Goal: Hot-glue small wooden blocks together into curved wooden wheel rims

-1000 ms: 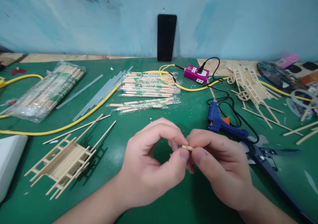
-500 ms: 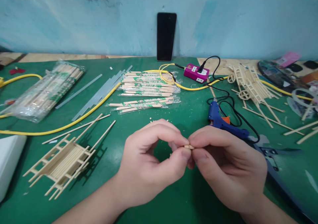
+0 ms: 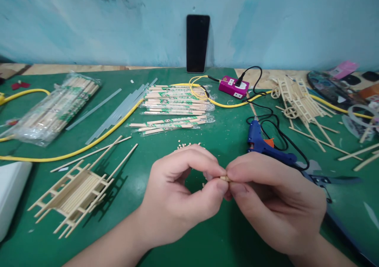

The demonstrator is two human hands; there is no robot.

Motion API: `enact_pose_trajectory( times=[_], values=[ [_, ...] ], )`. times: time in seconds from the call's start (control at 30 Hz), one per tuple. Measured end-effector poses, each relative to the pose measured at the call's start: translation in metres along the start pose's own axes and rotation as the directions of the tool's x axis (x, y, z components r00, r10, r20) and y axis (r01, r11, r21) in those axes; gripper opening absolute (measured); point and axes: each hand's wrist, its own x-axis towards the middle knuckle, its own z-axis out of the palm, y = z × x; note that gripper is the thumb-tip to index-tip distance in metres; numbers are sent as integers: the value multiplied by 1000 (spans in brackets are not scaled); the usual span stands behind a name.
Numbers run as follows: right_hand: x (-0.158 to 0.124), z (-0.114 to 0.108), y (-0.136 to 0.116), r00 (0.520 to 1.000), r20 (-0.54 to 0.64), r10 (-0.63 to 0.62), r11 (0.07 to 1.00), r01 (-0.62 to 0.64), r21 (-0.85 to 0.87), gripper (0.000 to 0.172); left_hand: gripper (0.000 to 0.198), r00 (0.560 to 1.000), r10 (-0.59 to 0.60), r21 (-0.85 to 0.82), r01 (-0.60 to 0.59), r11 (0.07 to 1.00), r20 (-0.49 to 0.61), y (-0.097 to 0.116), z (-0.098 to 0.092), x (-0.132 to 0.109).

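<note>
Between the fingertips of both hands is a small pale wooden piece [image 3: 225, 178], mostly hidden. My left hand [image 3: 183, 196] pinches it with thumb and forefinger. From the other side my right hand [image 3: 275, 200] grips it the same way, its fingertips touching those of the left. Tiny cut wooden bits [image 3: 184, 145] lie on the green mat just beyond my left hand. A blue glue gun [image 3: 263, 142] rests behind my right hand, and a dark-handled tool [image 3: 343, 223] lies partly under that hand.
At left sits a small cart frame of sticks [image 3: 79, 192]; another with wheels [image 3: 302, 99] stands back right. Wrapped chopsticks [image 3: 177, 101], clear glue sticks [image 3: 121, 109], a yellow cord [image 3: 97, 144], a purple power outlet [image 3: 233, 87] and an upright phone [image 3: 197, 44] occupy the back.
My right hand has shifted slightly right and down, and its fingertips have turned a little on the small wooden piece. The left hand has barely moved.
</note>
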Motion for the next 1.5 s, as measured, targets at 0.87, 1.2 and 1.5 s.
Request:
enact_pose_trajectory(
  times=[0.87, 1.2, 1.5],
  values=[
    [-2, 3, -3, 977, -26, 212, 966, -205, 158, 33, 22, 997, 71, 109, -67, 992, -36, -2, 1, 2],
    [-5, 7, 0, 961, -57, 269, 954, -258, 151, 33, 24, 991, -101, -89, 94, 992, -82, -2, 2, -2],
    [-6, 5, 0, 951, -79, 299, 942, -281, 183, 23, 35, 998, 45, 90, -41, 995, -46, -4, 0, -5]
  ],
)
